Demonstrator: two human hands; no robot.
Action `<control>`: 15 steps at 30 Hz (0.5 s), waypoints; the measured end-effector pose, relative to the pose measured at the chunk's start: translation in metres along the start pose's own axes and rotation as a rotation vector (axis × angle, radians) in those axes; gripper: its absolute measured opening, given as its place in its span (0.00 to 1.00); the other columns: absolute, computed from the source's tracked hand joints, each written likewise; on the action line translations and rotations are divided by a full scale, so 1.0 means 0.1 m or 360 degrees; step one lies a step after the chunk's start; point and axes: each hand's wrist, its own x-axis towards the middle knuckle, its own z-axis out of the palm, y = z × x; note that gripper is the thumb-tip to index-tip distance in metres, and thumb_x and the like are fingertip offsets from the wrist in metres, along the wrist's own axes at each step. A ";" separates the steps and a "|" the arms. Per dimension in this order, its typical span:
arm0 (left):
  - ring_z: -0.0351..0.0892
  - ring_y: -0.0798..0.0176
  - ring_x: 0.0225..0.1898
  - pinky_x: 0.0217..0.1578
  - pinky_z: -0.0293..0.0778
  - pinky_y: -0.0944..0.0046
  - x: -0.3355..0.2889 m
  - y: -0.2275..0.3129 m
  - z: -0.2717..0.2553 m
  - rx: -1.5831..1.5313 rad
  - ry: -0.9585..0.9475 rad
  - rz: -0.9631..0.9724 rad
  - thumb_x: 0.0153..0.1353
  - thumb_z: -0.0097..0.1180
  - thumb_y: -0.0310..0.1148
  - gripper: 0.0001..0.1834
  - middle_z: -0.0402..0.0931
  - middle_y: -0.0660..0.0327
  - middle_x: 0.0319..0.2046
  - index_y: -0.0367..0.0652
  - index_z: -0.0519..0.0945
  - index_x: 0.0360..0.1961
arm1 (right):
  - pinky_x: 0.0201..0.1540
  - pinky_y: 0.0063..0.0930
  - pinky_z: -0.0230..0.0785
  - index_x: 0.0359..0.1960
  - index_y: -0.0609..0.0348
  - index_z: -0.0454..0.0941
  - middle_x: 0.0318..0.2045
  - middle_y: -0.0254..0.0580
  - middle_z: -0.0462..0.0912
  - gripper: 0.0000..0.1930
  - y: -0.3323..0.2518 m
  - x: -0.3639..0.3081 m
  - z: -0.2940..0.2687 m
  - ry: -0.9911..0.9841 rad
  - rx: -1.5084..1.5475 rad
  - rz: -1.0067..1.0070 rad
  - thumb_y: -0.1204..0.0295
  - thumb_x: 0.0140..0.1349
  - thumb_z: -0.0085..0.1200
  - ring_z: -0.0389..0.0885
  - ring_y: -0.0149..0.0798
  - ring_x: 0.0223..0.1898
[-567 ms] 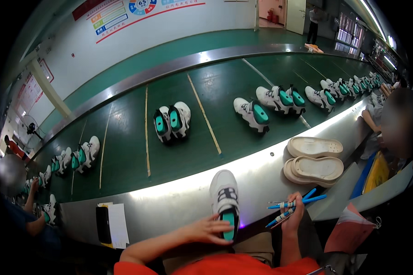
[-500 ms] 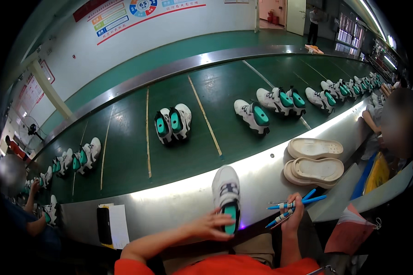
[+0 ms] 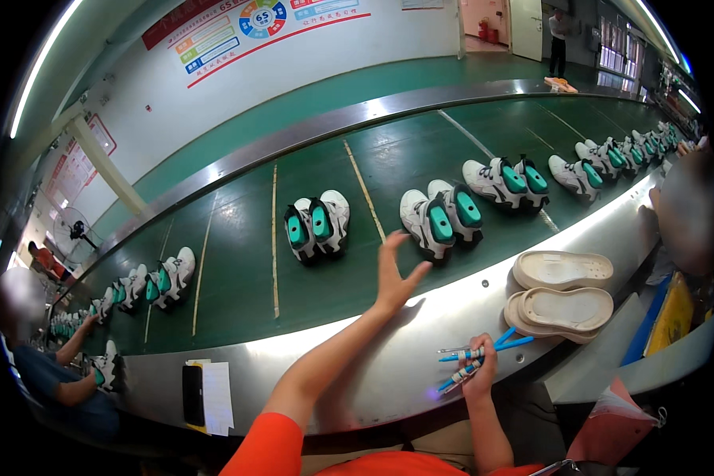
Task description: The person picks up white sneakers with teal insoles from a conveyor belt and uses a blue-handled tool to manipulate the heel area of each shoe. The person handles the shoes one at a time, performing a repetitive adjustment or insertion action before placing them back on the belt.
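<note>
My left hand [image 3: 397,278] reaches out over the near edge of the green conveyor belt [image 3: 246,317], open, its thumb and fingers spread. Just beyond its fingertips stands a white and black sneaker [image 3: 427,218] with a teal insert in its opening. A matching sneaker [image 3: 458,208] stands right beside it. My right hand [image 3: 477,371] is closed around several blue pens [image 3: 460,357] with pale bands wrapped round them, held above the metal ledge.
Pairs of similar sneakers [image 3: 319,226] stand along the belt. Stacked cream shoe soles [image 3: 567,305] lie on the metal ledge [image 3: 357,373] at right. A black phone [image 3: 193,394] and white paper [image 3: 217,397] lie at left. Co-workers sit at left [image 3: 55,389] and right.
The sneaker that was before me on the ledge now stands on the belt beside its mate. My left hand has let go of it and is stretched forward. The right hand still holds the pens.
</note>
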 end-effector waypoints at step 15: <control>0.76 0.49 0.41 0.43 0.71 0.55 0.38 -1.27 -0.91 0.0813 0.0803 -0.0733 0.31 0.69 0.49 0.43 0.77 0.50 0.38 0.42 0.70 0.51 | 0.16 0.13 0.48 0.21 0.51 0.60 0.17 0.26 0.57 0.13 -0.01 0.02 0.15 -0.0091 -0.0159 0.0042 0.62 0.63 0.39 0.54 0.19 0.15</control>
